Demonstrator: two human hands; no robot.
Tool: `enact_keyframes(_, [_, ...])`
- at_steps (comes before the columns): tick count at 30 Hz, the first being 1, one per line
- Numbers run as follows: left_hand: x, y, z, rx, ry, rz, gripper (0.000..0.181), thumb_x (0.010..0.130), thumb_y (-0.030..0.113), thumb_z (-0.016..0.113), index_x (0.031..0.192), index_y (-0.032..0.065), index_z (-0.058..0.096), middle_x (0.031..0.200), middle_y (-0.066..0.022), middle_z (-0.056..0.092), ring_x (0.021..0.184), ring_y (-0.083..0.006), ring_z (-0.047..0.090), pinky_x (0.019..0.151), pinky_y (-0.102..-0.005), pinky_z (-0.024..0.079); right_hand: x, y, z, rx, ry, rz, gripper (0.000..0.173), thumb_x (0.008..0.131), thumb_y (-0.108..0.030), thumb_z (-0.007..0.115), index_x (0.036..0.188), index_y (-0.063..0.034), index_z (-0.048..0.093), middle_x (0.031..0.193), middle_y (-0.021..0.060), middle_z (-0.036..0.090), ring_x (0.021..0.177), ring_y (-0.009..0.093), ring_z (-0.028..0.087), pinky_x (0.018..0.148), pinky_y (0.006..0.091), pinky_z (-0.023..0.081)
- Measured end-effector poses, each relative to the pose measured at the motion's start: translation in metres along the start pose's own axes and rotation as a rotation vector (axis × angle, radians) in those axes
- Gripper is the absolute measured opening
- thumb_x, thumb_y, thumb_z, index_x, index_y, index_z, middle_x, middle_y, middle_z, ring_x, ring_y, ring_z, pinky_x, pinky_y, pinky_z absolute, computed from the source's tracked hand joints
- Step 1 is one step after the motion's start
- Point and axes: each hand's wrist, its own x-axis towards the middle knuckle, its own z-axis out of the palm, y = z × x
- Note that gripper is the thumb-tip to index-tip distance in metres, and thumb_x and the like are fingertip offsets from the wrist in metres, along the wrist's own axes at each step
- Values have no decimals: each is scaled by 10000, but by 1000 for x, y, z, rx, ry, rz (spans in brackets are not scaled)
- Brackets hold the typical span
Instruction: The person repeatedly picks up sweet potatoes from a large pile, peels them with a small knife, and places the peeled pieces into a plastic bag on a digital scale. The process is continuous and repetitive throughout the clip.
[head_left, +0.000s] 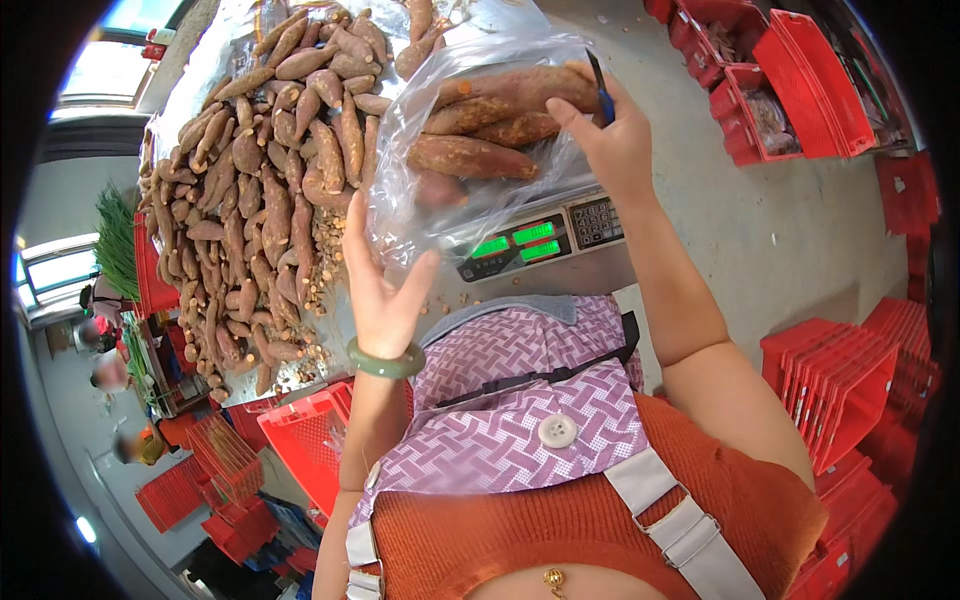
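Observation:
A clear plastic bag (390, 172) holding several large sweet potatoes (472, 156) rests over a digital scale (517, 244) with lit green displays. My right hand (611, 139) grips the bag's sweet potatoes at their right end; a small tool with a blue-and-black handle (604, 97) is held in it too, its working end not clear. My left hand (390, 292), with a green bangle at the wrist, has its thumb and fingers spread against the bag's lower left edge. Left of the bag lies a big pile of loose sweet potatoes (262, 202).
Small root trimmings (326, 240) litter the metal table (337, 307) beside the pile. Red plastic crates stand at the lower left (307, 435), upper right (810, 82) and right (825, 382). Green leafy produce (116, 240) and other people are farther left.

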Motion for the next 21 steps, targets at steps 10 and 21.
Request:
enact_keyframes(10, [3, 5, 5, -463, -99, -145, 578, 863, -85, 526, 1408, -2, 352, 1001, -22, 602, 933, -80, 545, 765, -209, 427, 28, 25, 10, -742, 103, -242, 441, 737, -136, 735, 1151, -231, 617, 940, 49, 574, 836, 259, 595, 741, 341, 498])
enact_keyframes(21, [-30, -14, -20, -737, -175, -208, 594, 845, -78, 516, 1409, -6, 346, 1226, -69, 524, 998, -114, 526, 860, -254, 431, 12, 51, -26, -706, 292, -181, 521, 744, -312, 746, 1160, -38, 592, 1015, 117, 598, 943, 253, 594, 834, 364, 473])
